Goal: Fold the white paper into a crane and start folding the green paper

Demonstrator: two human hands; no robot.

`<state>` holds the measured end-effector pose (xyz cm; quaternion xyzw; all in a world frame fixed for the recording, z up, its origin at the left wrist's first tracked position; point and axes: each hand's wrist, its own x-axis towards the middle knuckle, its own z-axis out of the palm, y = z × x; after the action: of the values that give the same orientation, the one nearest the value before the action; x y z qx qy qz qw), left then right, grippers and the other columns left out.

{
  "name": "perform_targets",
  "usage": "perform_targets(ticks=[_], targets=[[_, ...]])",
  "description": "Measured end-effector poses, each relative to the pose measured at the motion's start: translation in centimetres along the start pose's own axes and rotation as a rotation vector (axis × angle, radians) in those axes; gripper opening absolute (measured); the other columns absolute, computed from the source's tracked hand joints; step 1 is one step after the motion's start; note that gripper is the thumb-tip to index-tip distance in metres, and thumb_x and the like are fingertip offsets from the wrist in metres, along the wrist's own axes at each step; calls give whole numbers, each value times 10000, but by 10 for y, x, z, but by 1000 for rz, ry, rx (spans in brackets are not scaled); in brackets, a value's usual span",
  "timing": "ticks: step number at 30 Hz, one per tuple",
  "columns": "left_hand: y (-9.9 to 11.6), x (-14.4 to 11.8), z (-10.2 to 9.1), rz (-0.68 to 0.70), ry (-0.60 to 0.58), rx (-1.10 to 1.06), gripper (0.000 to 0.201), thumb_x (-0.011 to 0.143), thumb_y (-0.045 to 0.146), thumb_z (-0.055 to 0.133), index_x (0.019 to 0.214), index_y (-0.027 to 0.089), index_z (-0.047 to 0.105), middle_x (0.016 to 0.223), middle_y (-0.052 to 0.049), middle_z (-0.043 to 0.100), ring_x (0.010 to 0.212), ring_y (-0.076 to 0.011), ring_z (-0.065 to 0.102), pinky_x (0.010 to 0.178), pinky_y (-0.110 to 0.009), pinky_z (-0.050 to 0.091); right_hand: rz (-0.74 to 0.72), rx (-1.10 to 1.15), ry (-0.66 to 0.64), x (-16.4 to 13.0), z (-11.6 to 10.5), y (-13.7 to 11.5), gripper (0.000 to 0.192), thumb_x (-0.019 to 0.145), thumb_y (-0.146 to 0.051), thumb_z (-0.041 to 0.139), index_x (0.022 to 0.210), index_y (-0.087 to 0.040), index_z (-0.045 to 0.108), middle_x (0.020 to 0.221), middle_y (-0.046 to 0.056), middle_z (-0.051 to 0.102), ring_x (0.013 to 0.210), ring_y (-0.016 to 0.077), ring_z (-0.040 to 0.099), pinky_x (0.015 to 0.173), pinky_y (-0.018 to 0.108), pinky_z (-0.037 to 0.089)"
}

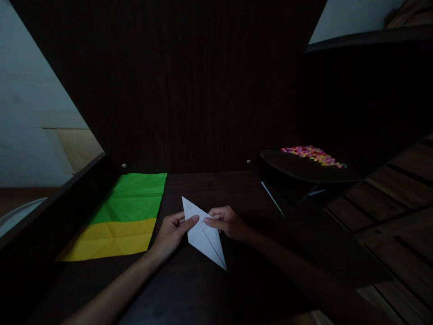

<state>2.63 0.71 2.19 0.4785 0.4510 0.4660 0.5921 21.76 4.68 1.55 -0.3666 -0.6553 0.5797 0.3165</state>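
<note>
No text, label, brand, number or sign can be read anywhere in this dim view

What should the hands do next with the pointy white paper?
Probably press a fingertip along the middle crease to flatten it. The white paper is already folded into a long kite shape on the dark table, and the left hand and right hand pinch it from both sides with fingertips meeting near the centre line.
</note>
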Motion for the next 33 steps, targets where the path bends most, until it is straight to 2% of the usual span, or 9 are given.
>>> perform_targets(ticks=[4,9,14,25,29,33], targets=[[1,0,1,-22,5,-33,260,732,381,770,798,131,738,763,-62,758,660,-198,680,595,-257,508,16,-11,-25,-1,0,0,297,783,-411,663,635,-167,583,485,-54,466,452,89,399,447,223,267],[-1,-1,-1,14,102,-46,267,717,380,787,809,133,743,706,-47,749,629,-179,672,581,-234,502,15,125,14,-4,7,-1,266,708,-386,751,761,-167,609,671,-18,628,615,133,578,568,234,421],[-1,-3,-2,30,207,-48,268,718,381,787,799,129,746,734,-59,753,644,-176,665,581,-225,502,81,207,-95,-8,9,0,351,645,-373,806,868,-137,673,834,51,722,750,203,674,700,310,502],[0,7,-12,21,308,-240,281,649,357,842,813,151,744,752,-34,737,679,-150,651,602,-200,513,178,111,-208,-11,-5,6,362,662,-371,789,917,-121,732,857,66,755,764,230,706,671,305,515],[2,10,-18,11,360,-272,295,640,387,843,766,147,727,770,-54,735,700,-162,657,603,-214,528,195,56,-169,-10,-12,8,376,655,-394,794,894,-112,728,858,93,759,721,232,711,615,294,522],[4,10,-23,27,413,-266,299,636,402,840,699,138,715,736,-39,710,681,-149,644,629,-225,546,194,77,-131,-9,-18,7,325,663,-400,790,805,-122,699,723,62,745,630,208,706,579,280,520]])
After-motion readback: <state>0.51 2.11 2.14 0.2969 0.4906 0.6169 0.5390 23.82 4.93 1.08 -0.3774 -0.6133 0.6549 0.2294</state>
